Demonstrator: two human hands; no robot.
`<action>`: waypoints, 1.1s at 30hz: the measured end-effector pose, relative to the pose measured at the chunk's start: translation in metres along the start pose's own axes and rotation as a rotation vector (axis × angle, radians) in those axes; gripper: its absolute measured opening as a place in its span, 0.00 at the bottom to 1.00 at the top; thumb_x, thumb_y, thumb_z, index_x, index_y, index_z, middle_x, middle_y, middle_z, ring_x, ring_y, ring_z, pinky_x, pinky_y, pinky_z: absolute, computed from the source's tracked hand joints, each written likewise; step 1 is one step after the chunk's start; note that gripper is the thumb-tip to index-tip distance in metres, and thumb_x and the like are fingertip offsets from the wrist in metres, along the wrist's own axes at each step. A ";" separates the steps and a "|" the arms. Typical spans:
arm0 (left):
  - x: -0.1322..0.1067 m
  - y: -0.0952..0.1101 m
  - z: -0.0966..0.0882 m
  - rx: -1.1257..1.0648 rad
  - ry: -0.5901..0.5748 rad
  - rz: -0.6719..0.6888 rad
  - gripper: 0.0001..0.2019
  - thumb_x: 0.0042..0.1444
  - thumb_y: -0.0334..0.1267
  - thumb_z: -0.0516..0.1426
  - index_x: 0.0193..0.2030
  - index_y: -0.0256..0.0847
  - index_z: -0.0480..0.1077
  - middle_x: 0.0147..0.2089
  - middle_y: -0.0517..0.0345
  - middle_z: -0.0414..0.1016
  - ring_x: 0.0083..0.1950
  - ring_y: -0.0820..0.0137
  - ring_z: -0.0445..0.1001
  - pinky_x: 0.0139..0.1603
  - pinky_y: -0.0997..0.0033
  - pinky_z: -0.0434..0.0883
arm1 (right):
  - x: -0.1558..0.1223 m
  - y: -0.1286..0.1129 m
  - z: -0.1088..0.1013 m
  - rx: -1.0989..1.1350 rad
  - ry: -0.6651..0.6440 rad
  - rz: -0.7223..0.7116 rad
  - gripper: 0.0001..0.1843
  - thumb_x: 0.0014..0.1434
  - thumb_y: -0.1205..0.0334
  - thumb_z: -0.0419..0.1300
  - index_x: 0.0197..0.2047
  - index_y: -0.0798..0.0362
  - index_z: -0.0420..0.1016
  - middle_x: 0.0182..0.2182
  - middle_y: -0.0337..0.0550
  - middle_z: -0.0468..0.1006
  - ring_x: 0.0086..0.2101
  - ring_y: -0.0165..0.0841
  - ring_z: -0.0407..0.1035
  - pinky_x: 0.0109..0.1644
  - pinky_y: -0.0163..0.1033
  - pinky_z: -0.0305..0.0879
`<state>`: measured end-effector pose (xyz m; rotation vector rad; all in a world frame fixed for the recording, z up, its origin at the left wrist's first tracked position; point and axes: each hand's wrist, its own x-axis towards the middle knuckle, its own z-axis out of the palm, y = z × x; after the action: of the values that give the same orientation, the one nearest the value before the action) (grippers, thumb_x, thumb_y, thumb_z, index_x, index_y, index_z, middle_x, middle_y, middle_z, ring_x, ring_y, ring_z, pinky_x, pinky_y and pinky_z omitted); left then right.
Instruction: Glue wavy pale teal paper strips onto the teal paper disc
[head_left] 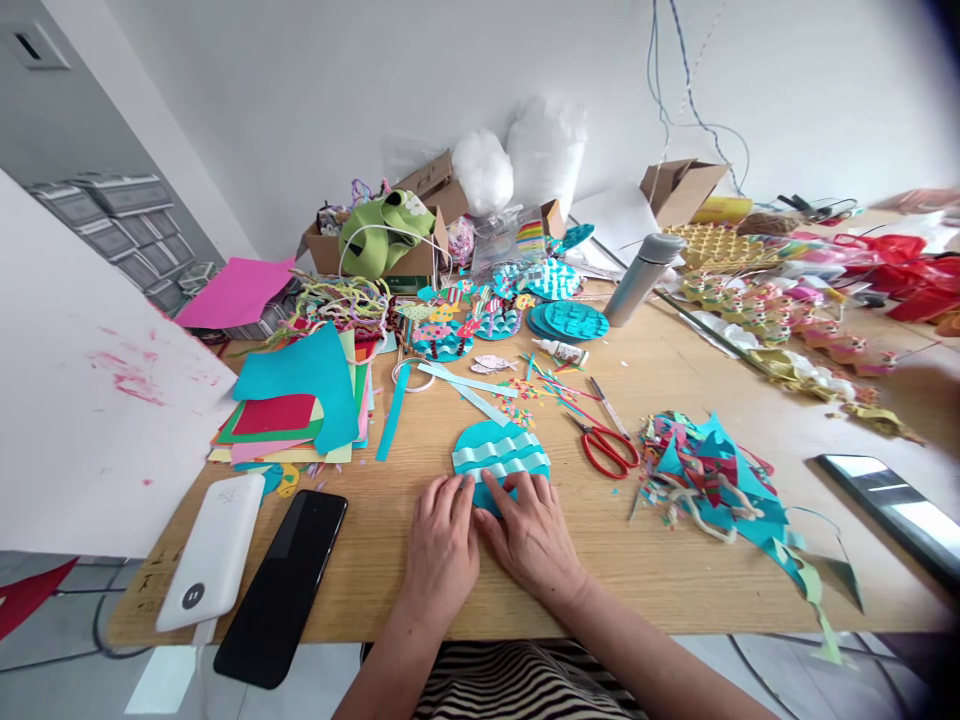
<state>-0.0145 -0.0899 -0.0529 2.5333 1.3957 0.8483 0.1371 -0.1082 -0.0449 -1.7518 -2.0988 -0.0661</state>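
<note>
Close to the near edge of a wooden tabletop (637, 570), a person's left hand (444, 535) and right hand (534, 530) meet over a turquoise disc (480, 437). Exposed wood grain separates the hands from that edge and the disc from red-handled scissors (598, 440) to its right. Farther toward the right edge, crumpled scraps (712, 465) lie heaped; at the near left corner, a glossy black phone (285, 590) juts past the near edge beside a smooth white power bank (214, 550).

Pale blue strips (499, 450) cross the flat, rounded disc in raised ripples. Behind it, narrow flat bands (469, 382) cross one another near scattered confetti (517, 395).

The disc lies beneath and just beyond the fingertips, its near part covered by both hands. Fingers are bent and gathered closely, tips on the disc; whether they pinch a strip cannot be told.
</note>
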 end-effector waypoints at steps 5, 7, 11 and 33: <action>0.000 -0.001 0.001 0.005 -0.014 0.003 0.24 0.59 0.25 0.50 0.62 0.40 0.61 0.56 0.47 0.69 0.59 0.57 0.65 0.57 0.50 0.69 | 0.000 0.000 0.001 -0.021 -0.014 -0.002 0.25 0.65 0.48 0.50 0.58 0.53 0.69 0.39 0.51 0.70 0.39 0.41 0.60 0.42 0.45 0.58; 0.000 -0.001 0.000 0.006 -0.020 0.003 0.24 0.58 0.25 0.50 0.62 0.40 0.61 0.56 0.47 0.69 0.58 0.57 0.65 0.57 0.50 0.69 | 0.000 0.000 0.001 -0.026 -0.022 0.001 0.25 0.65 0.48 0.50 0.58 0.52 0.70 0.39 0.51 0.70 0.39 0.42 0.60 0.42 0.45 0.58; -0.001 -0.001 0.000 0.008 -0.021 0.006 0.23 0.59 0.25 0.50 0.61 0.39 0.62 0.56 0.48 0.70 0.58 0.58 0.65 0.58 0.50 0.69 | 0.001 -0.001 0.001 -0.027 -0.038 0.007 0.25 0.64 0.48 0.50 0.58 0.52 0.70 0.39 0.51 0.70 0.39 0.42 0.60 0.43 0.45 0.58; -0.001 -0.001 0.001 0.019 -0.045 -0.002 0.22 0.58 0.24 0.50 0.60 0.37 0.63 0.56 0.48 0.70 0.59 0.59 0.64 0.59 0.52 0.68 | 0.002 -0.001 -0.001 -0.008 -0.074 0.024 0.26 0.65 0.48 0.49 0.58 0.53 0.70 0.39 0.52 0.70 0.39 0.42 0.60 0.45 0.46 0.58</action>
<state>-0.0147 -0.0901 -0.0542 2.5483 1.3996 0.7765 0.1360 -0.1068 -0.0435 -1.8096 -2.1309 -0.0027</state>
